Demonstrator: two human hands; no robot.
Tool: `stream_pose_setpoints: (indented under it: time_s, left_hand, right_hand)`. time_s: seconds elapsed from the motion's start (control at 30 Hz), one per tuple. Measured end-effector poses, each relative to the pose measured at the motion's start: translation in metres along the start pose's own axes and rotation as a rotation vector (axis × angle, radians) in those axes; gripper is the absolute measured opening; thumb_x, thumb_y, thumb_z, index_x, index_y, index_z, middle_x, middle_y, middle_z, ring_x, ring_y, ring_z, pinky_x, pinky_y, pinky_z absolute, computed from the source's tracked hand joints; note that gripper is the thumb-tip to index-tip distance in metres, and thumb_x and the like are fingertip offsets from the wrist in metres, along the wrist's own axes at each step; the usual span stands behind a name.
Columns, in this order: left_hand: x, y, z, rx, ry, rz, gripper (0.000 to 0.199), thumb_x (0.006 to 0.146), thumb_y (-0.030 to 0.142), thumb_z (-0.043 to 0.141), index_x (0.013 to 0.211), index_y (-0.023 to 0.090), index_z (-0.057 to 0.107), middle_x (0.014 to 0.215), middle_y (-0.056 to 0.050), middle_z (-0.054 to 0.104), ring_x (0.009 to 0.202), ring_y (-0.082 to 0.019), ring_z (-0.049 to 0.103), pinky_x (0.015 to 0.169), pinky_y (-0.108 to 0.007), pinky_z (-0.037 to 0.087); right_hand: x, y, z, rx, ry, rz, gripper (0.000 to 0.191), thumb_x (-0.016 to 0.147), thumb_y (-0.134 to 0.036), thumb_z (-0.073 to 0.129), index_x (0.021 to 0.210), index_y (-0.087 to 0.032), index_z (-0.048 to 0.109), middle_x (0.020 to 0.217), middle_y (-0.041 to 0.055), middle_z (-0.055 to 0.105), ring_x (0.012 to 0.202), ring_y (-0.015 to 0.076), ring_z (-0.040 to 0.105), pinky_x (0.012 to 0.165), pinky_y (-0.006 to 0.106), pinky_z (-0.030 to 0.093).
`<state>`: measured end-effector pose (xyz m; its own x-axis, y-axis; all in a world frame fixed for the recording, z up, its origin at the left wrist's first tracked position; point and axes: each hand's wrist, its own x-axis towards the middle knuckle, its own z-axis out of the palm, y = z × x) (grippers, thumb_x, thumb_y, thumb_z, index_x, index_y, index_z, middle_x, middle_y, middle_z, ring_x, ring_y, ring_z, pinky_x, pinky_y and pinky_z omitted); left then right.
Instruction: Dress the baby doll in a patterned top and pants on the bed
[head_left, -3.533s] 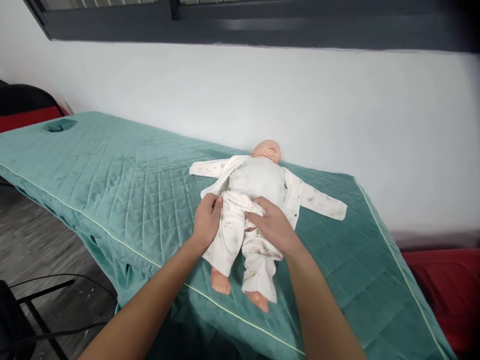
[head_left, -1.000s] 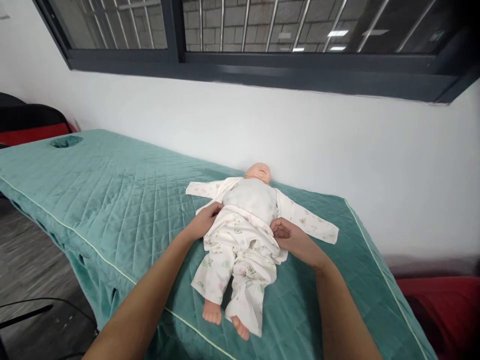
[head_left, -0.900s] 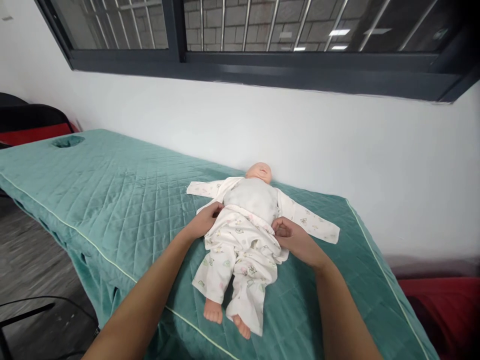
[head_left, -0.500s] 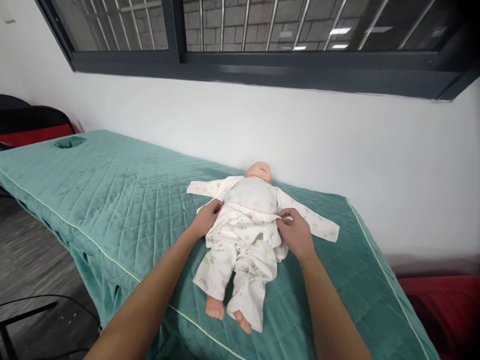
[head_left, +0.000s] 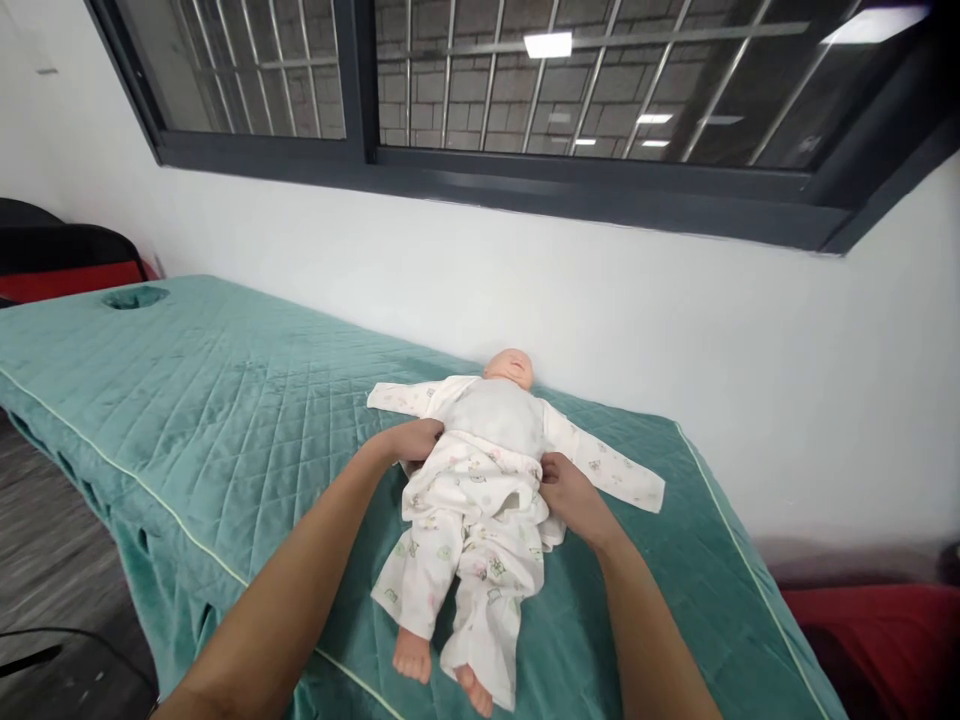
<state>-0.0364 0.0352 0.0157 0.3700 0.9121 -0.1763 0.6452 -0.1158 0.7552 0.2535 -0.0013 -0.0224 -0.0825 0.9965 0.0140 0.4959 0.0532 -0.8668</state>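
A baby doll [head_left: 510, 368] lies on its back, its grey-white belly [head_left: 499, 415] bare between the spread sides of a white printed top [head_left: 604, 468]. Matching baby pants [head_left: 476, 475] cover its hips and legs, bunched at the waist; both feet stick out below. At the waistband's left end, my left hand [head_left: 418, 440] is closed on the cloth, its fingertips partly hidden against the doll's side. My right hand [head_left: 570, 492] pinches the waistband at the opposite side, close to the top's right sleeve.
The doll rests on a green quilted bed cover [head_left: 247, 400] with a face hole [head_left: 135, 297] at the far left. Behind it rises a white wall with a dark-framed window [head_left: 480, 195]. A red and black chair [head_left: 71, 265] stands left, and something red [head_left: 877, 640] lower right.
My view has tilted and shifted slightly. The left hand has turned flatter against the doll's side, and the right fingers have drawn in closer at the waistband.
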Motion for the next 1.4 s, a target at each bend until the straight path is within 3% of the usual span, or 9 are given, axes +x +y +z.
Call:
stream_pose_setpoints:
  time_s: [0.1, 0.2, 0.33, 0.53, 0.77, 1.03, 1.2, 1.4]
  left_hand:
    - [-0.008, 0.003, 0.003, -0.067, -0.031, 0.038, 0.027, 0.07, 0.03, 0.061, 0.091, 0.015, 0.07, 0.094, -0.009, 0.075, 0.077, -0.025, 0.067, 0.061, -0.029, 0.05]
    - [-0.014, 0.002, 0.011, -0.188, -0.025, 0.115, 0.034, 0.077, 0.032, 0.057, 0.105, 0.018, 0.07, 0.107, -0.007, 0.074, 0.094, -0.025, 0.066, 0.079, -0.03, 0.052]
    - [-0.015, -0.002, 0.019, -0.421, 0.012, 0.187, 0.041, 0.075, 0.033, 0.062, 0.112, 0.017, 0.069, 0.106, -0.006, 0.074, 0.1, -0.027, 0.064, 0.091, -0.036, 0.05]
    - [-0.011, -0.006, 0.024, -0.635, 0.017, 0.174, 0.041, 0.076, 0.034, 0.065, 0.113, 0.016, 0.069, 0.102, -0.007, 0.074, 0.097, -0.025, 0.064, 0.088, -0.037, 0.052]
    - [-0.006, -0.015, 0.031, -0.735, 0.066, 0.131, 0.038, 0.078, 0.037, 0.062, 0.109, 0.016, 0.071, 0.094, -0.007, 0.075, 0.091, -0.024, 0.066, 0.08, -0.035, 0.053]
    - [-0.007, -0.016, 0.035, -0.717, 0.143, 0.079, 0.029, 0.075, 0.025, 0.055, 0.095, 0.016, 0.075, 0.086, -0.005, 0.075, 0.081, -0.023, 0.067, 0.078, -0.035, 0.053]
    - [-0.009, -0.009, 0.034, -0.66, 0.141, 0.103, 0.031, 0.07, 0.019, 0.055, 0.095, 0.016, 0.073, 0.085, -0.004, 0.076, 0.077, -0.022, 0.067, 0.076, -0.034, 0.052]
    - [-0.01, -0.007, 0.033, -0.618, 0.143, 0.177, 0.025, 0.074, 0.023, 0.054, 0.091, 0.016, 0.071, 0.09, -0.004, 0.074, 0.084, -0.023, 0.066, 0.082, -0.035, 0.051]
  right_hand:
    - [-0.001, 0.002, 0.004, 0.084, -0.014, 0.024, 0.032, 0.066, -0.023, 0.061, 0.098, -0.021, 0.058, 0.091, 0.0024, 0.071, 0.083, 0.0206, 0.067, 0.07, 0.029, 0.051]
    - [-0.003, 0.0, 0.007, 0.128, 0.021, 0.037, 0.027, 0.067, -0.025, 0.062, 0.093, -0.022, 0.058, 0.087, 0.0026, 0.071, 0.081, 0.0212, 0.066, 0.069, 0.03, 0.051]
    - [-0.007, -0.011, 0.008, 0.28, 0.02, 0.065, 0.026, 0.066, -0.024, 0.063, 0.091, -0.023, 0.057, 0.094, 0.0035, 0.072, 0.083, 0.0214, 0.066, 0.071, 0.031, 0.051]
    - [-0.012, -0.024, 0.007, 0.406, 0.031, 0.078, 0.027, 0.07, -0.031, 0.066, 0.095, -0.022, 0.058, 0.102, 0.0054, 0.073, 0.085, 0.0229, 0.067, 0.071, 0.032, 0.052]
    - [-0.012, -0.021, 0.005, 0.323, -0.001, 0.049, 0.035, 0.079, -0.05, 0.061, 0.102, -0.023, 0.06, 0.094, 0.0065, 0.074, 0.077, 0.0241, 0.067, 0.061, 0.032, 0.052]
    - [-0.01, -0.011, 0.001, 0.416, -0.066, 0.005, 0.03, 0.079, -0.039, 0.065, 0.103, -0.023, 0.062, 0.099, 0.0044, 0.074, 0.083, 0.0228, 0.068, 0.07, 0.033, 0.053]
    - [-0.009, -0.012, -0.001, 0.317, -0.078, -0.046, 0.02, 0.079, -0.033, 0.061, 0.097, -0.023, 0.064, 0.105, 0.0038, 0.073, 0.091, 0.0219, 0.068, 0.08, 0.033, 0.053]
    - [-0.005, -0.007, -0.002, 0.181, -0.033, -0.052, 0.017, 0.079, -0.031, 0.056, 0.093, -0.024, 0.063, 0.1, 0.0044, 0.074, 0.094, 0.0233, 0.068, 0.08, 0.035, 0.054]
